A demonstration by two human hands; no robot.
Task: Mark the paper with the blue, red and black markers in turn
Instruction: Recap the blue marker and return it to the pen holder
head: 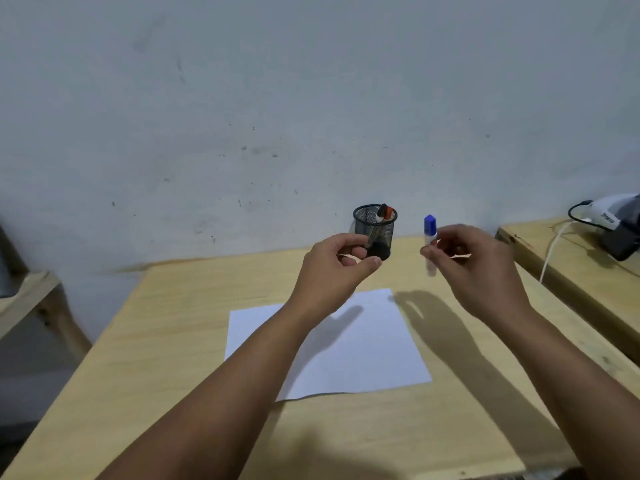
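Observation:
A white sheet of paper (360, 344) lies flat in the middle of the wooden table (173, 358). My right hand (474, 271) holds the blue marker (430, 233) upright above the table, its blue cap on top. My left hand (336, 268) hovers in front of the black mesh pen holder (375, 226), fingers curled with nothing visible in them; whether it touches the holder I cannot tell. In the holder stand the red marker (388, 213) and the black marker (381, 211), caps up. The paper shows no marks.
The pen holder stands at the table's far edge against a grey wall. A second wooden surface (571, 258) at the right carries a white cable and a dark device (620, 230). A wooden shelf (31, 296) is at the left.

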